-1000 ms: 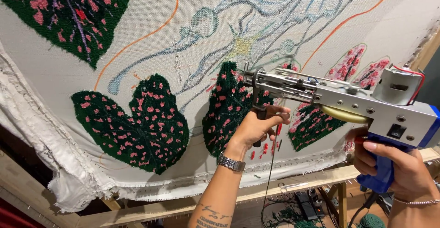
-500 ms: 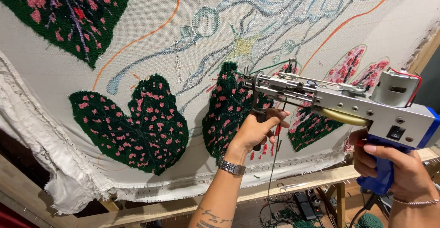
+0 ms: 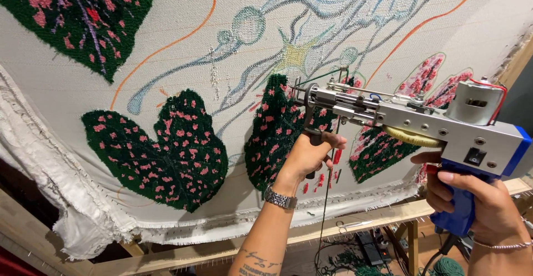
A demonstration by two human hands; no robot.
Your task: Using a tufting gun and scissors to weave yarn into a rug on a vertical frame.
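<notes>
1. Tufting gun [image 3: 422,123] is held level against the stretched backing cloth [image 3: 183,59], its needle end at the upper edge of the middle dark-green leaf [image 3: 277,132]; over the last second it has barely shifted, edging only a little along that leaf, so the work stays on the same patch.
2. Far left, a large tufted leaf [image 3: 83,15] fills the cloth's top-left corner, green with pink flecks.
3. Below it, a heart-shaped tufted leaf [image 3: 161,148] sits near the cloth's lower edge, where loose folds hang over the wooden frame [image 3: 361,220].
4. Left hand [image 3: 308,157] is clenched around the gun's front grip under the barrel, a metal watch [image 3: 280,199] on the wrist; it holds as before.
5. Green yarn [image 3: 325,209] hangs down from the gun toward the floor.
6. Pink half-filled leaves [image 3: 427,79] lie behind the gun's body near the cloth's right edge.
7. Right hand [image 3: 477,204] is wrapped around the blue rear handle, fingers closed on it, unchanged.
</notes>
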